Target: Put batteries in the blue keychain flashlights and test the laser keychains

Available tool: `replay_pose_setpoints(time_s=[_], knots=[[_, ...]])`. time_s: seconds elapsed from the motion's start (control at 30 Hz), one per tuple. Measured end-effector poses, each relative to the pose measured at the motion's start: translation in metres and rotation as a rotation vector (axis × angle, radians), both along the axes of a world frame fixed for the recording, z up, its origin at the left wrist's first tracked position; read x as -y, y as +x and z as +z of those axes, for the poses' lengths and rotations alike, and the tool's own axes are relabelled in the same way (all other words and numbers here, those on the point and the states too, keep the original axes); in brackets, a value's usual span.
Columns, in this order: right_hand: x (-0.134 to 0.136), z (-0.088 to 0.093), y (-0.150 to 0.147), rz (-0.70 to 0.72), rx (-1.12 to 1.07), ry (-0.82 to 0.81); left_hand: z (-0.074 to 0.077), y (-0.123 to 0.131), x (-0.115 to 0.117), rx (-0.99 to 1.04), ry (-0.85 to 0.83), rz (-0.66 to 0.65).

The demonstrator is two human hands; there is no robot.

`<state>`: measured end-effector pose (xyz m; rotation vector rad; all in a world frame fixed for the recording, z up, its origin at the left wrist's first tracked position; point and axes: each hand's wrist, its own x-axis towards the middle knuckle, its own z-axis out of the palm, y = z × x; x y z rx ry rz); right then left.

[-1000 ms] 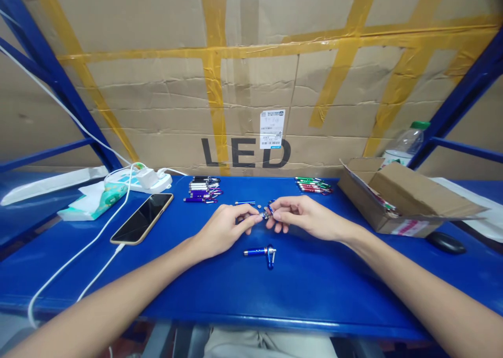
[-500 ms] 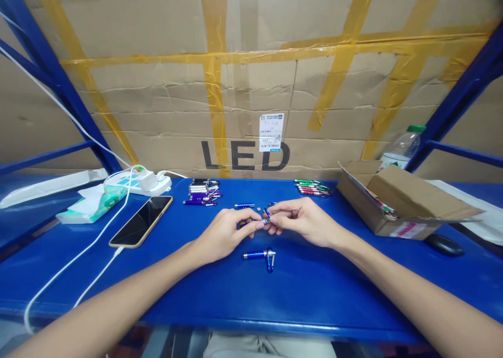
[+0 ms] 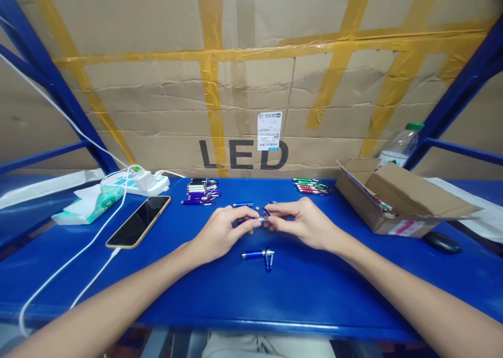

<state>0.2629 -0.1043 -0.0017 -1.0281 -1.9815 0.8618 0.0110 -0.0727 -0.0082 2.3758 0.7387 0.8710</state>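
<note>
Over the middle of the blue table, my left hand [image 3: 219,231] pinches a small keychain flashlight [image 3: 261,219], its body mostly hidden by the fingers. My right hand [image 3: 308,223] is closed on the silver end of the same flashlight, where a blue carabiner clip [image 3: 265,211] shows at the fingertips. Just beyond the hands lie a blue tube [image 3: 242,205] and a small silver disc, perhaps a button cell [image 3: 257,208]. Nearer the front, another blue keychain flashlight [image 3: 253,255] lies flat with its clip toward the right.
Black, silver and purple flashlights [image 3: 199,189] lie in a row at the back left; green and red ones [image 3: 310,186] lie at the back right. A phone [image 3: 139,223], tissue pack [image 3: 92,206] and power strip [image 3: 157,184] occupy the left. An open carton [image 3: 401,224] and mouse [image 3: 442,242] sit right.
The view has shifted slightly. Both hands stay on the flashlight at nearly the same place, with the right fingers and the blue clip turned a little.
</note>
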Motion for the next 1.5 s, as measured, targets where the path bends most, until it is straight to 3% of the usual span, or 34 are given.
replay_pose_setpoints(time_s=[0.17,0.47,0.77,1.23,1.5], knots=[[0.004,0.005,-0.004,-0.034,0.091,0.102,-0.001,0.001,0.001,-0.011,0.0,0.005],[0.004,-0.001,-0.005,-0.058,0.12,0.18,0.0,0.002,0.002,0.015,0.017,0.01],[0.005,-0.006,-0.003,-0.075,0.208,0.361,0.002,0.002,0.003,0.037,0.032,0.022],[0.008,-0.006,-0.006,-0.071,0.238,0.675,-0.001,0.003,-0.002,0.152,-0.335,-0.054],[0.01,-0.004,-0.007,-0.114,0.4,0.954,-0.003,0.003,-0.002,0.206,-0.445,-0.088]])
